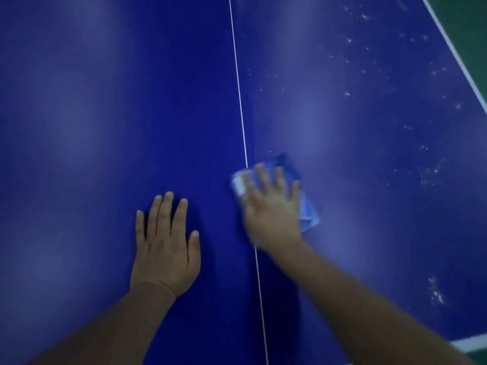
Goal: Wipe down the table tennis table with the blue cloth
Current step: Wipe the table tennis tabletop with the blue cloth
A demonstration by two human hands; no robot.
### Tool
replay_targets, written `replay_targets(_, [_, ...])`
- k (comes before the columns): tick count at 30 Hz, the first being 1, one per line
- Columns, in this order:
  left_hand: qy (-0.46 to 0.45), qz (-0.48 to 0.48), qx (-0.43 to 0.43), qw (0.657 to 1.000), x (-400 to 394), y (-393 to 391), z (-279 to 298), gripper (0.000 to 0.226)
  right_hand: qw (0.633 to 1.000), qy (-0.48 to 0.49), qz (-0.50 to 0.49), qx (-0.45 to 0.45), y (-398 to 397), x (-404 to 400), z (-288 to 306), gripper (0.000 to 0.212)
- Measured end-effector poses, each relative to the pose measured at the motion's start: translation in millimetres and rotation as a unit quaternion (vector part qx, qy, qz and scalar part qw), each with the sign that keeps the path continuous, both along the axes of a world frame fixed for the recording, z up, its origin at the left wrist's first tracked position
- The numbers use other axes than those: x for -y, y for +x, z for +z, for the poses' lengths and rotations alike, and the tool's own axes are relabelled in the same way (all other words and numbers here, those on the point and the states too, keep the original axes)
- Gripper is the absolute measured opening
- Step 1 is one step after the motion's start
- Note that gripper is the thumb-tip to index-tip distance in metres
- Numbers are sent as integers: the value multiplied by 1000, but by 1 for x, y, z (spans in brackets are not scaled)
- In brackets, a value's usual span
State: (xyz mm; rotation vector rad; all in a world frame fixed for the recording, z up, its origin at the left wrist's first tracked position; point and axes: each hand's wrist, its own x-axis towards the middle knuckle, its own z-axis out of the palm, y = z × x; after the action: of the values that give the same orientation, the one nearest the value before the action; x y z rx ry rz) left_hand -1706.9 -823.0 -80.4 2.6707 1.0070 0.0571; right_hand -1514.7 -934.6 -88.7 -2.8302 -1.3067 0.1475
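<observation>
Left hand (165,243): flat on the table (92,114), fingers straight.
Right hand (271,206): blurred, fingers spread, presses on the blue cloth (308,212).
Blue cloth: on the centre line (238,83).
White specks (432,169): right half.

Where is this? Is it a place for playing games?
Probably a table tennis room or sports hall. You can see a blue table tennis table with a white centre line, white edge lines, and green sports-style floor beyond it.
</observation>
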Motion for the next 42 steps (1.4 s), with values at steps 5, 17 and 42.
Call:
replay_targets(5, [5,-5,-14,1000,0,0,0,64,884,-1,-467,-32,168,101,23,58])
replay_targets(17, [16,-15,-45,999,-3,1,-2,64,998,-56,-15,8,104,68,14,54])
replay_targets(42, [37,-23,-55,998,-2,3,-1,62,935,-39,-352,-5,220,28,17,62])
